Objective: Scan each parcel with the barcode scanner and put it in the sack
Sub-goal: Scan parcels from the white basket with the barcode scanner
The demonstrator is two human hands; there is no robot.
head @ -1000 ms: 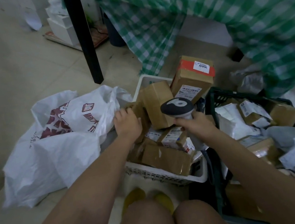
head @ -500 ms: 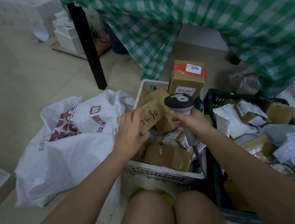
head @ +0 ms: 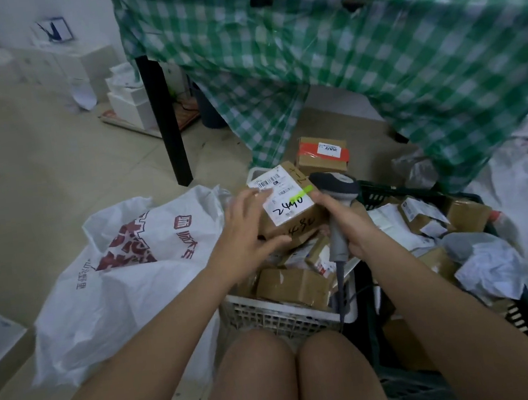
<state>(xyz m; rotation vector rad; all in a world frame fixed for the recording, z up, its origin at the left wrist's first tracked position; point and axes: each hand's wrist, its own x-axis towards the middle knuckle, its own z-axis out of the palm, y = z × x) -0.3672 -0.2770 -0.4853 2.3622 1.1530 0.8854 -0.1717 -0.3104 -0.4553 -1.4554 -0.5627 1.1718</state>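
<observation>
My left hand (head: 246,232) holds a small brown cardboard parcel (head: 286,202) above the white basket, thumb under it and fingers on its left side. Its white label faces up, with a barcode, handwritten digits and a green streak of scanner light. My right hand (head: 346,219) grips the handle of the grey barcode scanner (head: 334,191), whose head sits just right of the parcel. The white plastic sack (head: 122,277) with red print lies open on the floor to the left.
A white basket (head: 280,317) of brown parcels stands in front of my knees. A dark green crate (head: 451,379) with more parcels and grey mailers is at the right. A red-taped box (head: 322,154) sits behind. A table with a green checked cloth (head: 338,57) and black leg (head: 167,125) stands ahead.
My left hand has lifted the parcel out of the basket and turned it so its label faces up. The scanner in my right hand now points at the label, casting green light.
</observation>
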